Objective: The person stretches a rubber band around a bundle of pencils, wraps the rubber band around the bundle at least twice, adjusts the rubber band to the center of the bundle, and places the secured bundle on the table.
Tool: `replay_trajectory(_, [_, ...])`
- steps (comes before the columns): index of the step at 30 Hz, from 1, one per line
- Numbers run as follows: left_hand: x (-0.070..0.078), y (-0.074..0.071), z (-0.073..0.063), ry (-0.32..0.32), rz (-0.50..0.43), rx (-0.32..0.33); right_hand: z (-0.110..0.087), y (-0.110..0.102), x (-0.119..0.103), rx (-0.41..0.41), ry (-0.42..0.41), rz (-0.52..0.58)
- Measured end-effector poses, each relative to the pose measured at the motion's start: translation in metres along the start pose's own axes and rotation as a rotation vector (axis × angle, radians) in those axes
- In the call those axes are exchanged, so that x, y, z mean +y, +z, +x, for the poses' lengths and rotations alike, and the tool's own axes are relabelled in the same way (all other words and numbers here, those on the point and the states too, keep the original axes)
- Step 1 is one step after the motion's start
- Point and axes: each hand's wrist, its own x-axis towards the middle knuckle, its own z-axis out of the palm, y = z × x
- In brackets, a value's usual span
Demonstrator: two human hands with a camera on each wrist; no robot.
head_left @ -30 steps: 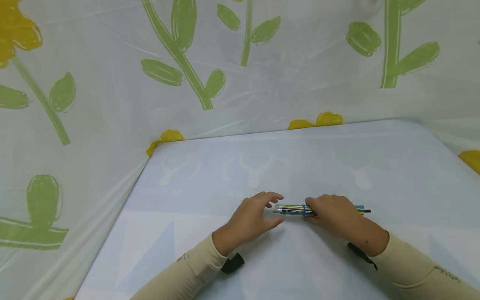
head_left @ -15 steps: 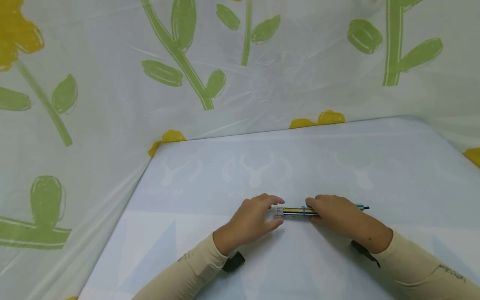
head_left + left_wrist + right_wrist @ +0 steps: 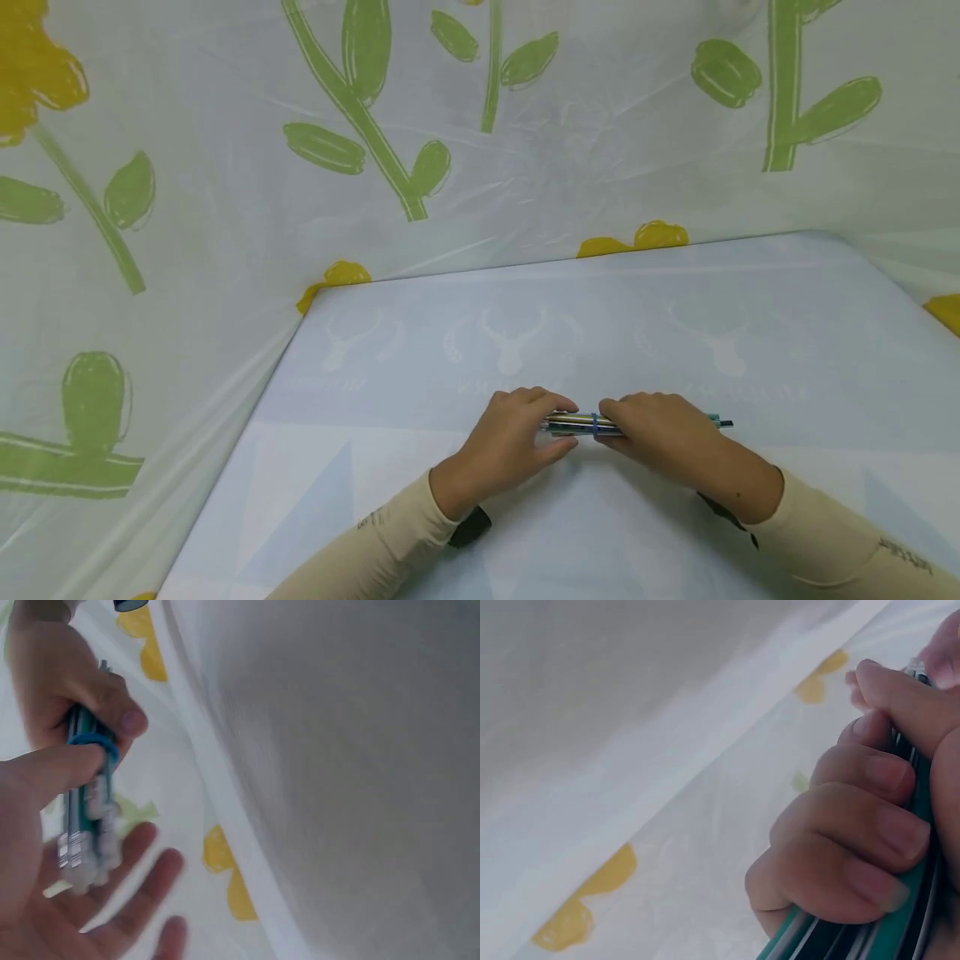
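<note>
A bundle of pens [image 3: 566,425] with dark, teal and silvery barrels is bound by a blue rubber band [image 3: 595,425]. My right hand [image 3: 663,433] grips the bundle on the right of the band; in the right wrist view its fingers curl round the barrels [image 3: 891,934]. The bundle's left end lies between the thumb and fingers of my left hand [image 3: 504,440]. In the left wrist view that thumb [image 3: 64,769] reaches across to the blue band, while the other fingers are spread apart beyond the clear pen ends [image 3: 90,859].
Both hands are over a table with a pale blue and white cover [image 3: 450,350] printed with faint deer heads. Behind it hangs a white sheet [image 3: 600,183] with green leaves and yellow flowers. A black object [image 3: 470,527] shows under the left wrist.
My right hand has shifted slightly left, bringing the pen bundle and its band further in between the left thumb and fingers. The bundle has turned, with different barrels facing up.
</note>
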Motion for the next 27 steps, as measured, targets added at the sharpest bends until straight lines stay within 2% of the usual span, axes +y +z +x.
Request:
replay_trajectory(5, [0.004, 0.0, 0.0, 0.075, -0.106, 0.1, -0.002, -0.007, -0.007, 0.008, 0.031, 0.074])
replay_trajectory(8, [0.008, 0.0, -0.001, 0.117, -0.121, 0.156, -0.004, -0.01, -0.01, 0.024, 0.048, 0.125])
replay_trajectory(10, [0.011, -0.001, -0.001, 0.14, -0.087, 0.197, -0.006, -0.011, -0.012, 0.036, 0.052, 0.149])
replay_trajectory(15, [0.022, -0.003, -0.003, 0.19, 0.074, 0.283, -0.01, -0.012, -0.016, 0.048, 0.066, 0.18])
replay_trajectory(20, [0.028, -0.004, -0.003, 0.215, 0.157, 0.303, -0.011, -0.01, -0.02, 0.079, 0.033, 0.17])
replay_trajectory(27, [0.026, -0.006, -0.004, 0.216, 0.179, 0.277, -0.01, -0.01, -0.021, 0.091, 0.026, 0.137])
